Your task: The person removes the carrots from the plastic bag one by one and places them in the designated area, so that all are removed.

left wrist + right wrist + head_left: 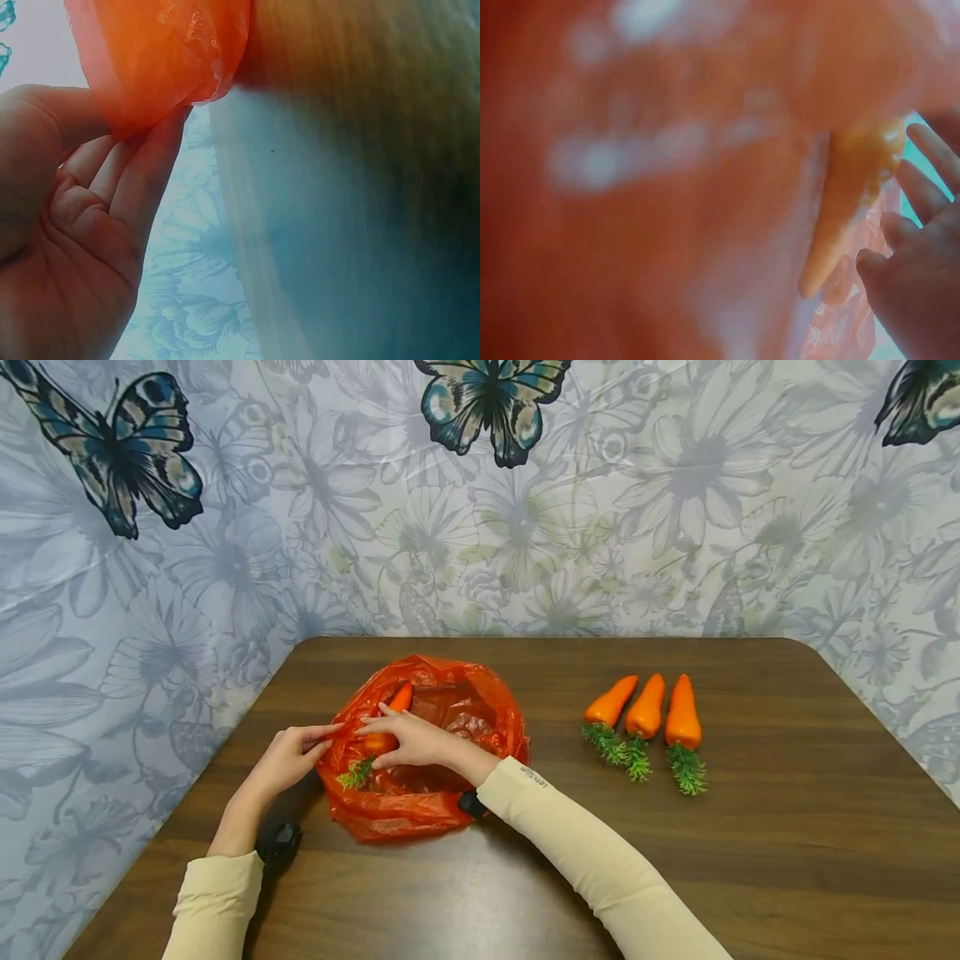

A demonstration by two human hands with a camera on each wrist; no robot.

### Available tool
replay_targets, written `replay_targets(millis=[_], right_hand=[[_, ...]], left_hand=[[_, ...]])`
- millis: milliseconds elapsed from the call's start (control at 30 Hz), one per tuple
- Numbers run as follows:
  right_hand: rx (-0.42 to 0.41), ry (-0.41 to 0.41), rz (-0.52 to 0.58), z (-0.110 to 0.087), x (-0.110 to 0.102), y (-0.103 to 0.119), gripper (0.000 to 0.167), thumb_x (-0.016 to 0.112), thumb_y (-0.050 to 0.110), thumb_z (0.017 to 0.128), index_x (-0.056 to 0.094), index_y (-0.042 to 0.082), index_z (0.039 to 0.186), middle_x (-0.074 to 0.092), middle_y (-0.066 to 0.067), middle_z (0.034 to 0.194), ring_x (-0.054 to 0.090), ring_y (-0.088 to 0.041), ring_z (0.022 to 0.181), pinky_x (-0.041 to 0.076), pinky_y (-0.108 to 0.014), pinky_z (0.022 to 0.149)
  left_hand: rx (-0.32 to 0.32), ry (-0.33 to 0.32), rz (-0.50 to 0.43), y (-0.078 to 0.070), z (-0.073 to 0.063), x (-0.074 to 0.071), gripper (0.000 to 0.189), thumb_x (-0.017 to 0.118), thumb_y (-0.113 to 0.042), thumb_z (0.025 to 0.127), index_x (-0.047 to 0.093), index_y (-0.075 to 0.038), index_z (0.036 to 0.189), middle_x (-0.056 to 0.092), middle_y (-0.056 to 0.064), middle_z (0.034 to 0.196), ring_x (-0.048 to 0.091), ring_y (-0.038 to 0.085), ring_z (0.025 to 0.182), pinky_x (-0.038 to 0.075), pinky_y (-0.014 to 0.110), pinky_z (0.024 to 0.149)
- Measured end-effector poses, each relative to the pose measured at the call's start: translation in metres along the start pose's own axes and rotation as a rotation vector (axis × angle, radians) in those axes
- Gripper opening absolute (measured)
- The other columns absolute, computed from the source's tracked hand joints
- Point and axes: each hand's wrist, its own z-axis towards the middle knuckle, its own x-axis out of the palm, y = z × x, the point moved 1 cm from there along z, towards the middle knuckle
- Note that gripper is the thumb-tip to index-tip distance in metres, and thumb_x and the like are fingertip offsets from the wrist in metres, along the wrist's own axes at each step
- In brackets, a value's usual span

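A red plastic bag (431, 814) lies spread on the table with its mouth facing up. Its left rim is pinched between the thumb and fingers of my left hand (288, 760); the left wrist view shows the thin film (169, 60) between them. Inside the bag, toward its left side, is an orange carrot (401, 697) with a green leafy top (357, 773). Over this carrot reaches my right hand (420, 742), fingers spread and loosely bent. In the right wrist view the fingers are beside the carrot (851, 199), not curled round it; whether a fingertip touches it I cannot tell.
Three more carrots with green tops, a left one (611, 700), a middle one (647, 710) and a right one (682, 714), lie side by side right of the bag on the brown wooden table (780, 827). Behind hangs a floral cloth (660, 527) with butterflies.
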Motion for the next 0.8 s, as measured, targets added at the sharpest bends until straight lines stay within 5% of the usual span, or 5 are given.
replay_targets(millis=[400, 633, 800], right_hand=[[0.066, -0.008, -0.070, 0.0090, 0.0065, -0.0076, 0.047, 0.057, 0.031, 0.093, 0.051, 0.013, 0.137, 0.030, -0.004, 0.149, 0.007, -0.029, 0.139, 0.012, -0.042, 0.111], [0.062, -0.039, -0.034, 0.0065, 0.0100, -0.0069, 0.035, 0.061, 0.027, 0.091, 0.060, 0.011, 0.123, 0.035, -0.008, 0.146, 0.011, -0.031, 0.138, 0.018, -0.034, 0.110], [0.048, -0.038, -0.050, 0.0037, 0.0094, -0.0060, 0.041, 0.058, 0.024, 0.093, 0.056, 0.009, 0.131, 0.034, -0.008, 0.146, 0.011, -0.031, 0.138, 0.019, -0.035, 0.109]], left_hand=[[-0.033, 0.004, -0.013, -0.0003, 0.0008, 0.0003, 0.032, 0.058, 0.009, 0.087, 0.060, 0.009, 0.119, 0.058, 0.031, 0.112, 0.060, 0.041, 0.099, 0.050, 0.047, 0.079], [-0.030, 0.013, -0.013, -0.0012, -0.0021, 0.0006, 0.031, 0.058, 0.010, 0.087, 0.061, 0.009, 0.118, 0.059, 0.030, 0.111, 0.060, 0.041, 0.098, 0.050, 0.046, 0.078], [-0.030, 0.010, -0.009, -0.0004, -0.0026, 0.0005, 0.032, 0.058, 0.009, 0.087, 0.061, 0.008, 0.118, 0.059, 0.030, 0.111, 0.060, 0.040, 0.098, 0.050, 0.046, 0.078]])
